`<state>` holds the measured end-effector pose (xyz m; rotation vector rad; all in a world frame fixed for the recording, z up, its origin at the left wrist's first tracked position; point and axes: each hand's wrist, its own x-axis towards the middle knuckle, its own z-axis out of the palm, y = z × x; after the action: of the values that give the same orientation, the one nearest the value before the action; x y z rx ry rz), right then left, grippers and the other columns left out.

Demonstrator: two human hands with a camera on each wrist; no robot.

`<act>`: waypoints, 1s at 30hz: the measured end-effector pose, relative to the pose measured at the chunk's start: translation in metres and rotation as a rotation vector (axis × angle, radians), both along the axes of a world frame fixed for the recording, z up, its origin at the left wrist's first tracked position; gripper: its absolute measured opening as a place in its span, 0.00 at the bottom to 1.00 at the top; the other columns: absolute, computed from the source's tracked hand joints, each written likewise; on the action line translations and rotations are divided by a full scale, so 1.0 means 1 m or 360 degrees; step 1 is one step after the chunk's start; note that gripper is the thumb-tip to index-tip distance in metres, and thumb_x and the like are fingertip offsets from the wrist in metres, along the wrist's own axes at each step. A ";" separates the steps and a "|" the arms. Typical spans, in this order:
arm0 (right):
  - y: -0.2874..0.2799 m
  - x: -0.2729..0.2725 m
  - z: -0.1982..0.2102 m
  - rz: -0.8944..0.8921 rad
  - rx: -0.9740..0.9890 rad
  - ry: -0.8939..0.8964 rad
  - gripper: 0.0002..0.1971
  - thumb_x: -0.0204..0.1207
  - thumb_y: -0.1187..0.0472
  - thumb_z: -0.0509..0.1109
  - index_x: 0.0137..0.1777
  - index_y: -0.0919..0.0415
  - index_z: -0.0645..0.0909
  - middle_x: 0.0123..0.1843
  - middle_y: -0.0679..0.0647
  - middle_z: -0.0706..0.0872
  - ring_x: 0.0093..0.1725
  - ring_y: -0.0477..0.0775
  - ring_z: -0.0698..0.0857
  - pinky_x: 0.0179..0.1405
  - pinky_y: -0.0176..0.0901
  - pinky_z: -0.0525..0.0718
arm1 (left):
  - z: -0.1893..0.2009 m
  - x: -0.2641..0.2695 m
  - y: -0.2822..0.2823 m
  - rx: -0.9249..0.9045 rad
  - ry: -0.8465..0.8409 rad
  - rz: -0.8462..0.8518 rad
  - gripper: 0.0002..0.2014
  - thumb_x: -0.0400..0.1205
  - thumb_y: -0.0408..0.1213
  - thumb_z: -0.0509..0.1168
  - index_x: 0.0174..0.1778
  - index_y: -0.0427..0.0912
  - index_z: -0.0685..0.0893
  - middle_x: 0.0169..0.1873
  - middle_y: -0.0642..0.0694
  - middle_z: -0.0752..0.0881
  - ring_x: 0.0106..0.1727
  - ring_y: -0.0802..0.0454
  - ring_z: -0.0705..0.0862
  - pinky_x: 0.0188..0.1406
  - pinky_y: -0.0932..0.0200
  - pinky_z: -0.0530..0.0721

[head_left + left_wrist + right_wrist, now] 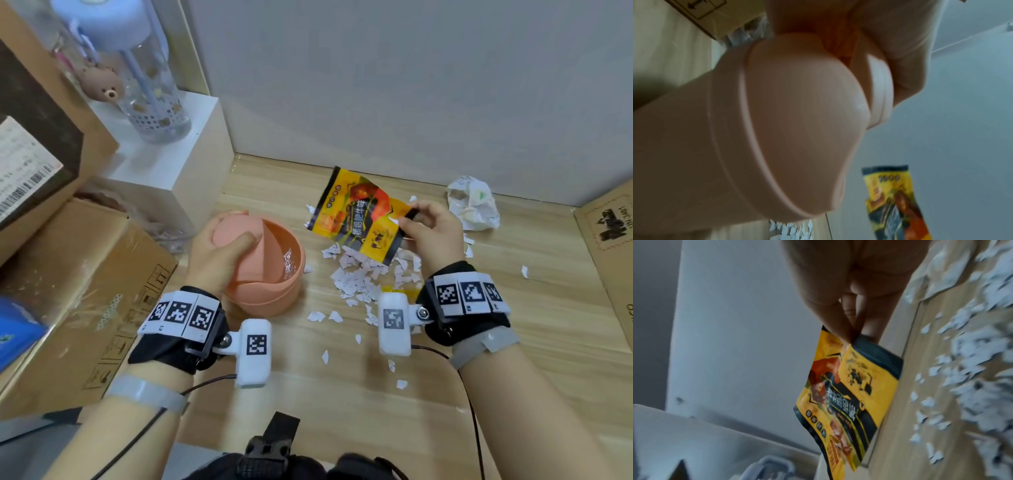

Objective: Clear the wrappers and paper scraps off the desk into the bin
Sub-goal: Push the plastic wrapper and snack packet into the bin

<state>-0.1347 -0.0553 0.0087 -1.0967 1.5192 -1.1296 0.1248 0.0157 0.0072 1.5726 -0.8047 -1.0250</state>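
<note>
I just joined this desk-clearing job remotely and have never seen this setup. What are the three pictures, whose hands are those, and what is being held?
There is no robot: a person wears one camera on the head and one on each wrist. The head view looks down at a wooden desk. The left hand holds the swing lid of a pink bin tipped open; the left wrist view shows that lid close up. The right hand pinches a yellow snack wrapper by one corner with its fingers, lifted above the desk, as the right wrist view also shows. A pile of white paper scraps and a crumpled white wrapper lie on the desk.
</note>
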 end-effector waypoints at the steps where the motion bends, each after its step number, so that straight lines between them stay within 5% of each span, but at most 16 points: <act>1: 0.000 0.008 0.008 0.0056 -0.0022 -0.0028 0.16 0.71 0.76 0.68 0.36 0.51 0.77 0.35 0.52 0.79 0.33 0.49 0.81 0.23 0.34 0.82 | -0.001 -0.001 0.000 0.0001 -0.0002 0.0005 0.19 0.64 0.38 0.69 0.52 0.48 0.82 0.46 0.56 0.83 0.46 0.62 0.79 0.46 0.65 0.79; 5: 0.008 0.047 0.023 0.0341 -0.0155 0.0293 0.17 0.67 0.76 0.68 0.30 0.50 0.81 0.34 0.47 0.83 0.31 0.53 0.83 0.33 0.41 0.85 | -0.001 -0.005 0.000 0.0005 0.0002 0.0001 0.17 0.66 0.36 0.71 0.50 0.50 0.82 0.46 0.52 0.83 0.45 0.61 0.80 0.40 0.71 0.80; 9: 0.028 0.085 0.008 0.0701 -0.0569 0.0663 0.11 0.60 0.75 0.67 0.34 0.62 0.89 0.34 0.56 0.88 0.35 0.52 0.83 0.38 0.35 0.80 | 0.001 -0.007 -0.001 0.0029 -0.0015 0.0021 0.16 0.59 0.42 0.69 0.43 0.56 0.82 0.45 0.54 0.83 0.50 0.54 0.80 0.51 0.62 0.79; 13: 0.045 0.105 -0.017 0.1026 -0.0763 0.1002 0.10 0.57 0.71 0.69 0.33 0.58 0.89 0.33 0.54 0.89 0.34 0.57 0.86 0.35 0.43 0.80 | 0.001 -0.007 -0.001 0.0023 -0.0068 0.0021 0.17 0.57 0.44 0.71 0.43 0.57 0.83 0.49 0.50 0.85 0.54 0.51 0.81 0.61 0.54 0.79; 16: 0.041 0.114 -0.022 0.1039 -0.0909 0.1389 0.12 0.51 0.72 0.72 0.25 0.52 0.86 0.26 0.47 0.87 0.28 0.54 0.84 0.39 0.44 0.63 | 0.002 -0.007 -0.001 0.0053 -0.0109 -0.0007 0.21 0.61 0.40 0.69 0.52 0.50 0.84 0.53 0.48 0.84 0.56 0.50 0.81 0.62 0.52 0.79; 20: 0.021 0.130 -0.010 0.1164 -0.0817 0.1904 0.11 0.53 0.72 0.74 0.23 0.55 0.84 0.21 0.49 0.76 0.38 0.59 0.81 0.38 0.44 0.53 | 0.001 -0.006 -0.001 0.0084 -0.0117 -0.0015 0.18 0.71 0.31 0.71 0.57 0.46 0.82 0.47 0.55 0.82 0.49 0.57 0.79 0.57 0.53 0.79; 23: 0.018 0.143 -0.002 0.1385 -0.0782 0.2262 0.06 0.63 0.65 0.69 0.29 0.55 0.83 0.22 0.46 0.61 0.50 0.55 0.78 0.54 0.46 0.68 | 0.001 -0.005 -0.001 0.0067 -0.0157 -0.0041 0.17 0.71 0.31 0.70 0.55 0.48 0.80 0.46 0.59 0.80 0.48 0.62 0.77 0.55 0.56 0.77; 25: 0.017 0.146 0.000 0.1618 -0.0543 0.2331 0.09 0.70 0.66 0.62 0.35 0.56 0.82 0.27 0.47 0.72 0.58 0.55 0.73 0.64 0.50 0.65 | 0.002 -0.005 -0.001 0.0077 -0.0165 -0.0054 0.17 0.72 0.31 0.71 0.54 0.49 0.80 0.46 0.60 0.80 0.48 0.62 0.77 0.57 0.54 0.77; 27: 0.012 0.143 -0.001 0.1776 -0.0246 0.2329 0.11 0.72 0.66 0.59 0.30 0.56 0.76 0.30 0.47 0.71 0.62 0.56 0.68 0.69 0.54 0.58 | 0.001 -0.005 0.000 0.0079 -0.0164 -0.0046 0.19 0.66 0.37 0.71 0.53 0.50 0.80 0.46 0.61 0.81 0.48 0.64 0.77 0.57 0.54 0.78; 30: 0.010 0.132 0.004 0.1894 -0.0120 0.2279 0.11 0.72 0.62 0.59 0.29 0.57 0.76 0.30 0.48 0.73 0.57 0.55 0.68 0.63 0.55 0.59 | 0.001 -0.004 -0.001 0.0066 -0.0138 -0.0031 0.21 0.62 0.40 0.67 0.53 0.50 0.81 0.47 0.61 0.82 0.49 0.62 0.78 0.56 0.55 0.78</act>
<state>-0.0025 -0.0456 0.0127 -2.5795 1.1963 0.6340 0.1213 0.0149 0.0078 1.6570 -0.8639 -0.9988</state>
